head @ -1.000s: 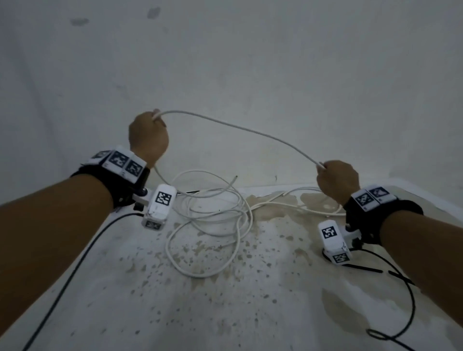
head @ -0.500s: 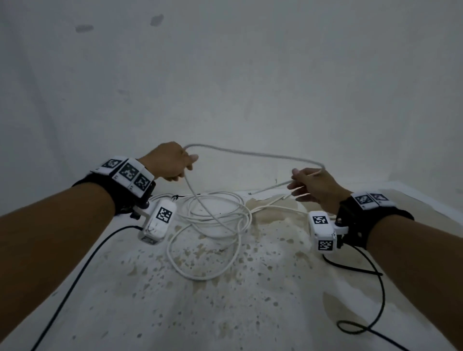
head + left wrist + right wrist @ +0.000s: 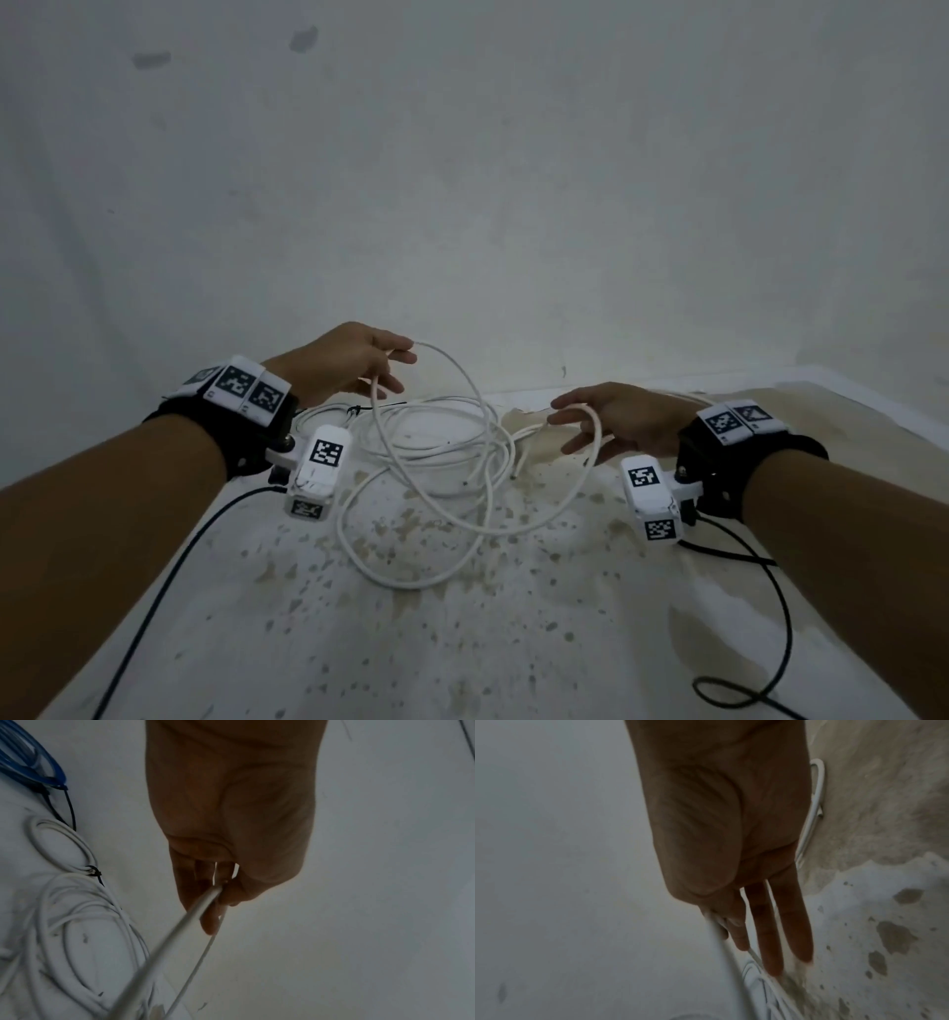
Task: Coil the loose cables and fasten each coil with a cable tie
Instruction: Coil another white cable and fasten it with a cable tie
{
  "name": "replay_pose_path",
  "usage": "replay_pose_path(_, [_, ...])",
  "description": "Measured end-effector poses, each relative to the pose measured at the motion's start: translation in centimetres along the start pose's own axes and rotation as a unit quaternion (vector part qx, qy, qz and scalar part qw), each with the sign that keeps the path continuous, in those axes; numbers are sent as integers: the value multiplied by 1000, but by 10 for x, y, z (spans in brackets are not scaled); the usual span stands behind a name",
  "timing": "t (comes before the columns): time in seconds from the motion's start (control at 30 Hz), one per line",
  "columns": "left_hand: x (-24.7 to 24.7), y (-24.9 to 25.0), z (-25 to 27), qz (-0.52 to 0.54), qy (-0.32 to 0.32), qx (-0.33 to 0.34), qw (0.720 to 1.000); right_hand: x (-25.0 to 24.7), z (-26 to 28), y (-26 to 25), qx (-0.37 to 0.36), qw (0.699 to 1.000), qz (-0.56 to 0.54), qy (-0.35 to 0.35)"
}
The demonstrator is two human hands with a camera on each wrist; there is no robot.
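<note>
We are holding the white cable (image 3: 452, 462) up between our hands above the stained bench (image 3: 462, 642). Our left hand (image 3: 344, 362) is pinching the top of a raised loop between thumb and fingers. Our right hand (image 3: 616, 419) is keeping its fingers mostly straight, with the cable running by the thumb and first finger; we cannot tell how firmly. The remaining cable is lying in loose loops below and between the hands.

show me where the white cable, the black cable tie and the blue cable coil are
white cable (image 3: 574, 497): head view, on the hanging loop between the hands.
black cable tie (image 3: 93, 872): left wrist view, on the tie's head, round a white coil.
blue cable coil (image 3: 52, 769): left wrist view, on the outer strand.
</note>
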State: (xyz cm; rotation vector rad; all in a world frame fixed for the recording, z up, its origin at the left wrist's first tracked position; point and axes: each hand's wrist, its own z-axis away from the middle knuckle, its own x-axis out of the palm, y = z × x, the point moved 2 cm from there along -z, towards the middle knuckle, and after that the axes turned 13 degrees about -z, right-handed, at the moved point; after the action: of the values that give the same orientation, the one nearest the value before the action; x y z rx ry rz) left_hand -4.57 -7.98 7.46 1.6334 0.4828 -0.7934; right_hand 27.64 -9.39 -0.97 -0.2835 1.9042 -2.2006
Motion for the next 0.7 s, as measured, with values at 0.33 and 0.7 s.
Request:
replay_pose_path(0.33, [20, 11, -59, -33, 179, 103, 978, -14, -14, 3, -51, 945, -252, 204])
replay_pose_path(0.7, [117, 46, 24, -20, -286, -151, 946, 11, -16, -46, -163, 827, -465, 270])
